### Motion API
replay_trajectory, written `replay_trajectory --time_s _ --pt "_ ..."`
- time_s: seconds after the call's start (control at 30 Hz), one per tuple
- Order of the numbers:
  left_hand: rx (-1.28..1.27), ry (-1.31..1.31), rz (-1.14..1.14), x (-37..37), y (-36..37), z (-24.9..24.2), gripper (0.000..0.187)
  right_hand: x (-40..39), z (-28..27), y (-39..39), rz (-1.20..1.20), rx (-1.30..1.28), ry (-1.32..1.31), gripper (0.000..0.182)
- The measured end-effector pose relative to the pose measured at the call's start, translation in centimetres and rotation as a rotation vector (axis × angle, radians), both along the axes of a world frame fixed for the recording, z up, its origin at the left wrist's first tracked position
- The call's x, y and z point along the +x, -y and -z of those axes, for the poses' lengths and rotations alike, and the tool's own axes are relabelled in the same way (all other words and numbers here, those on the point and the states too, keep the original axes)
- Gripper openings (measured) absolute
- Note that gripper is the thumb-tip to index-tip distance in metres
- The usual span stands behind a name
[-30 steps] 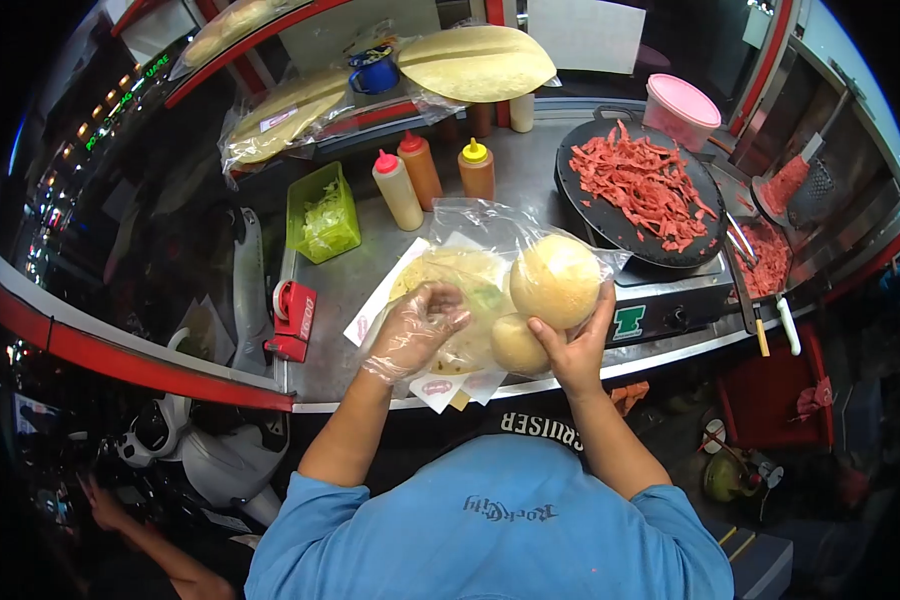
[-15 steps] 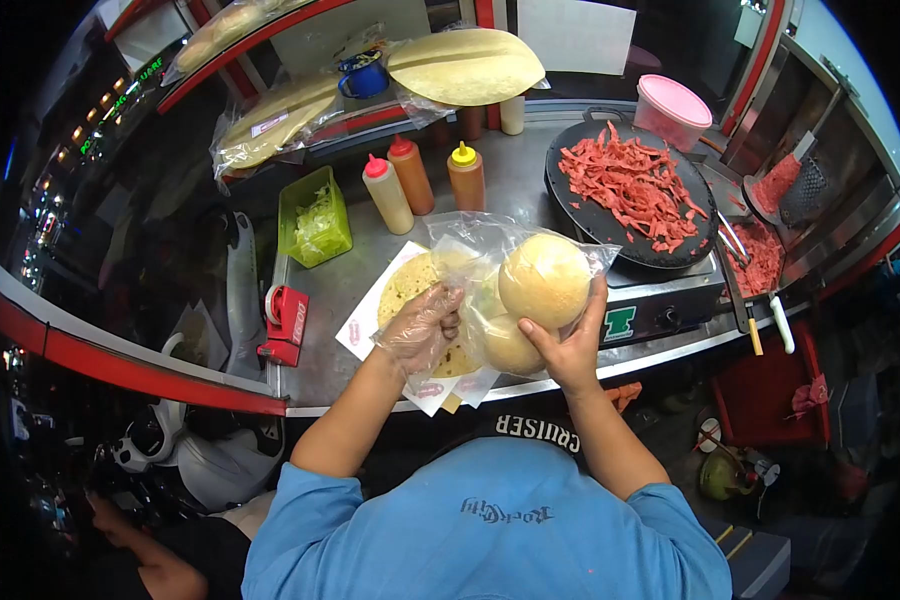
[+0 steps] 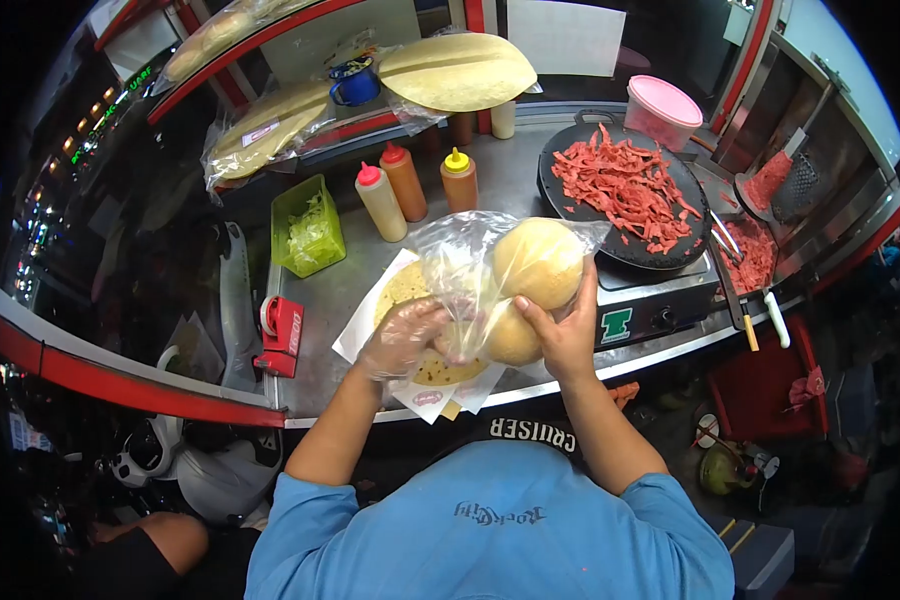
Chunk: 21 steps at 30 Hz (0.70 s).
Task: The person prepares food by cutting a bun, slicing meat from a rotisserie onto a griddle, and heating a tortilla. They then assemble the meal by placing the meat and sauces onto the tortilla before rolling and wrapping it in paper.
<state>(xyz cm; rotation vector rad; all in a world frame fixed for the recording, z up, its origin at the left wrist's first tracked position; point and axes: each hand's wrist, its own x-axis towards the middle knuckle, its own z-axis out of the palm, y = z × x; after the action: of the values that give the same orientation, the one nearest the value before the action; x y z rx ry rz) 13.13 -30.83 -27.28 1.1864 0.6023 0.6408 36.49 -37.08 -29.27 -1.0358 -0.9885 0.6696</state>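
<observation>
A clear plastic bag [image 3: 458, 243] with two round buns [image 3: 538, 262] in it is held up over the counter. My right hand [image 3: 573, 335] grips the buns through the bag from the right, thumb in front. My left hand [image 3: 410, 335], in a thin clear glove, has its curled fingers on the bag's left side, partly veiled by the plastic. Below lie round flatbreads [image 3: 402, 287], browned in spots, on white paper [image 3: 355, 336]. The bag and my left hand hide part of them.
A green tub [image 3: 335, 225] of shredded lettuce and several sauce bottles [image 3: 403, 183] stand behind. Red meat strips lie on a black griddle [image 3: 560, 190] at right. Knives [image 3: 776, 318] jut over the front edge. A red tape dispenser [image 3: 282, 338] is at left.
My left hand has shifted slightly left and down, its fingers now further behind the plastic. The bag's left side has spread and bunched differently. My right hand keeps its grip on the buns.
</observation>
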Motion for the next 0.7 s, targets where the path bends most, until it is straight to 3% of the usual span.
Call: replay_trajectory --time_s 0.03,0.07,0.13,0.17,0.2,0.27,0.3,0.33,0.4,0.47,0.53,0.6,0.67,0.7 --pt "0.097 -0.179 0.047 0.2 -0.6 0.2 0.037 0.4 -0.6 0.1 -0.101 0.007 -0.042 0.102" --pt "0.106 -0.166 0.063 0.3 -1.0 -0.1 0.037 0.6 -0.7 0.0 -0.085 0.015 -0.029 0.102" --pt "0.114 -0.523 0.008 0.5 -1.6 -1.1 0.045 0.5 -0.7 -0.2 -0.191 0.008 -0.110 0.099" --pt "0.088 -0.389 -0.077 0.5 -1.0 -1.1 0.057 0.3 -0.9 -0.3 -0.204 0.003 -0.142 0.099" --pt "0.105 -0.376 -0.057 0.4 -0.8 -0.5 0.057 0.0 -1.1 -0.5 -0.220 -0.002 -0.177 0.099" --pt "0.422 -0.450 -0.117 0.0 -1.1 1.6 0.079 -0.1 -1.3 -0.7 -0.183 -0.015 -0.071 0.097" --pt "0.725 -0.519 -0.051 0.0 -1.2 2.0 0.087 -0.2 -1.3 -1.0 -0.202 -0.008 -0.061 0.093" --pt "0.732 -0.512 -0.047 0.2 -1.0 2.5 0.087 -0.3 -1.3 -1.3 -0.224 -0.005 -0.052 0.088" --pt "0.394 -0.112 -0.093 1.7 -0.3 2.8 0.074 -0.2 -1.3 -1.7 -0.259 -0.031 0.042 0.088" --pt "0.340 -0.129 -0.090 2.5 0.6 0.3 0.077 -0.1 -2.0 -2.0 -0.298 -0.060 0.137 0.088" --pt "0.455 -0.341 -0.018 2.6 0.7 0.1 0.077 -0.4 -3.2 -1.9 -0.260 -0.119 0.210 0.088" --pt "0.487 -0.337 -0.052 2.9 0.8 1.6 0.075 0.1 -2.4 -2.2 -0.284 -0.122 0.093 0.090" --pt "0.557 -0.332 -0.151 3.1 0.5 2.6 0.072 1.0 -1.3 -2.7 0.061 -0.028 0.178 0.082" --pt "0.434 -0.258 -0.186 3.0 0.6 1.8 0.068 0.3 -2.6 -2.4 0.027 0.061 -0.070 0.077"
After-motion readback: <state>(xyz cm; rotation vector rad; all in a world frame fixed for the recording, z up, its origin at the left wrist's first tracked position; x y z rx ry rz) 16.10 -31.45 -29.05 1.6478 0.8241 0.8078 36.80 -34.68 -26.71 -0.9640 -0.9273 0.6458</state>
